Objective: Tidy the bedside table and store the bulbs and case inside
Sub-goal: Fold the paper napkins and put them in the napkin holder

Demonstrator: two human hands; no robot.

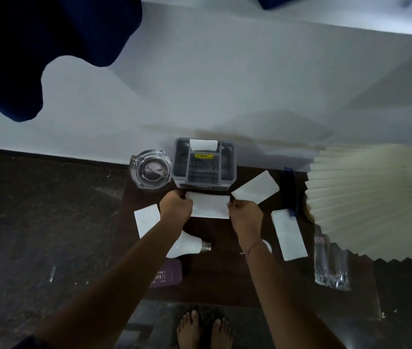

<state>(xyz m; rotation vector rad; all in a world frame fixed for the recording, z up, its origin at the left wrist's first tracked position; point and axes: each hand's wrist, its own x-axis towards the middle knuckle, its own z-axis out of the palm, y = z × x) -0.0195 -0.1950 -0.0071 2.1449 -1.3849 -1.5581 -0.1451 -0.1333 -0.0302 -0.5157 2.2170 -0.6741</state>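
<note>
My left hand [176, 206] and my right hand [246, 214] each pinch one end of a white paper sheet [210, 205] lying on the dark bedside table [215, 280], just in front of a grey organiser box [203, 163]. A white bulb [187, 245] lies on its side under my left forearm, metal base pointing right. A second white bulb [267, 246] shows only a sliver behind my right wrist. A purple case [168, 274] sits at the table's near left edge, partly covered by my left arm.
A glass ashtray [150, 170] stands at the back left. Loose white papers lie at left [147, 221], back right [256, 187] and right [289, 234]. A pleated lampshade [366, 200] overhangs the right side, above a clear plastic packet [330, 268] and a dark blue object [290, 190].
</note>
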